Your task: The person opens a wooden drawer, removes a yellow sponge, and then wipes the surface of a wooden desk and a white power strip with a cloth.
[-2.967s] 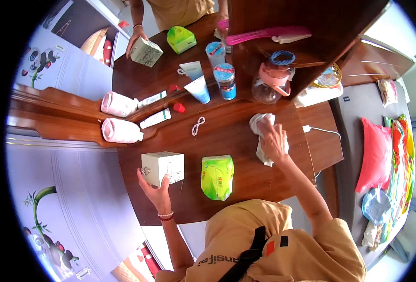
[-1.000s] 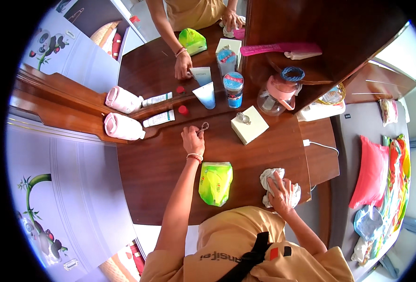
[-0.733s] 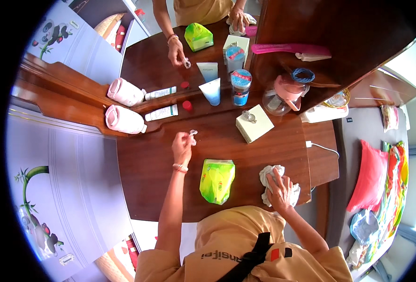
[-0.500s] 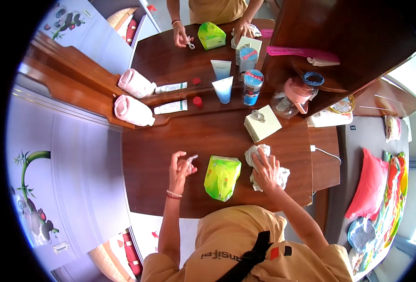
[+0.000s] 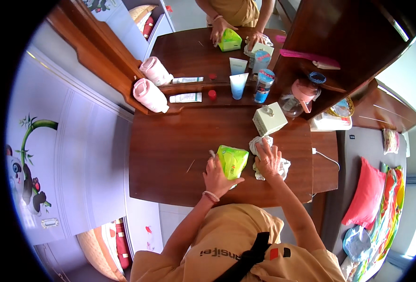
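Observation:
My left hand (image 5: 219, 177) is closed round the near left side of a bright green soft pack (image 5: 234, 162), thumb along its near edge. A small whitish thing (image 5: 211, 153) shows by the left fingertips; its kind I cannot make out. My right hand (image 5: 268, 160) lies on a crumpled white cloth (image 5: 284, 168), its fingers stretched out and spread over it. Beyond the cloth stands a pale box (image 5: 268, 123) with a watch (image 5: 267, 110) on top. A thin stick-like thing (image 5: 190, 166) lies on the table left of my left hand.
Along the back of the brown table (image 5: 170, 136) stand a pink rolled bundle (image 5: 148, 96), a white tube (image 5: 185, 97), a red cap (image 5: 212, 95), a blue-white tube (image 5: 238, 86), a blue cup (image 5: 264, 87) and a glass jug (image 5: 291, 104). A mirror rises behind them.
My left hand has moved right from the table's left part onto the green pack, which sits slightly farther away. The right hand stays on the cloth. The view has shifted somewhat.

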Demonstrator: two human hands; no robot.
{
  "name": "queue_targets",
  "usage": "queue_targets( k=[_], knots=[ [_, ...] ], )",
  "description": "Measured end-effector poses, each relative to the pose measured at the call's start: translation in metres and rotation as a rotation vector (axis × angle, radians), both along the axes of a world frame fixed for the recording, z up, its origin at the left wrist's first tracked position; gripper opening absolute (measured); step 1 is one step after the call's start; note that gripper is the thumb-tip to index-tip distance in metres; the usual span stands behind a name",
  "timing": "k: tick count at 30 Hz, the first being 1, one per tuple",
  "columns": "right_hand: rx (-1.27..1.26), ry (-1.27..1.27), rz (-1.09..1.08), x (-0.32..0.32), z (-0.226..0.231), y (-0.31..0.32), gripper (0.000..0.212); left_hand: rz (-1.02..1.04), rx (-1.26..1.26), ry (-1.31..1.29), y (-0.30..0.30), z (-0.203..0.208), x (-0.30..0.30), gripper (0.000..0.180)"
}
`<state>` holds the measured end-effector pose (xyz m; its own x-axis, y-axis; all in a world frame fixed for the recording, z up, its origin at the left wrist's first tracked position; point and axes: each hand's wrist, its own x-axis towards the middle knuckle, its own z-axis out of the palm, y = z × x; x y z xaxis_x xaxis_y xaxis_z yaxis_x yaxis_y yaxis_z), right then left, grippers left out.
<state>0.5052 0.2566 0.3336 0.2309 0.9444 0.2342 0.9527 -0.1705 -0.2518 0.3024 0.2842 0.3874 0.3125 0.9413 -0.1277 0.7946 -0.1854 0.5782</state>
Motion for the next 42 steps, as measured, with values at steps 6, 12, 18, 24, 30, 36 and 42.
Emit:
queue_targets(
  k=[6, 12, 18, 24, 30, 36, 42],
  knots=[
    [-0.003, -0.009, -0.024, -0.016, -0.002, -0.001, 0.052, -0.038, 0.112, 0.008, 0.0, -0.027, -0.016, 0.05],
    [-0.044, -0.043, -0.111, -0.033, -0.006, 0.008, 0.055, -0.02, 0.132, -0.191, 0.002, -0.017, -0.065, 0.013],
    [-0.11, -0.049, -0.332, -0.078, -0.039, 0.041, 0.056, 0.112, 0.187, -0.335, 0.001, -0.014, -0.161, 0.012],
    [-0.014, -0.065, -0.113, -0.112, -0.027, 0.163, 0.046, 0.267, 0.211, -0.321, 0.022, -0.023, -0.241, 0.021],
    [0.05, 0.015, -0.13, -0.104, -0.029, 0.228, 0.043, 0.247, 0.184, -0.326, 0.049, -0.02, -0.234, 0.025],
    [0.084, 0.032, 0.099, -0.116, -0.013, 0.092, 0.045, 0.104, 0.137, -0.398, 0.074, -0.011, -0.169, 0.025],
    [0.154, -0.018, 0.146, -0.059, -0.018, -0.073, 0.044, -0.127, 0.176, -0.411, 0.083, 0.005, -0.061, 0.02]
  ],
)
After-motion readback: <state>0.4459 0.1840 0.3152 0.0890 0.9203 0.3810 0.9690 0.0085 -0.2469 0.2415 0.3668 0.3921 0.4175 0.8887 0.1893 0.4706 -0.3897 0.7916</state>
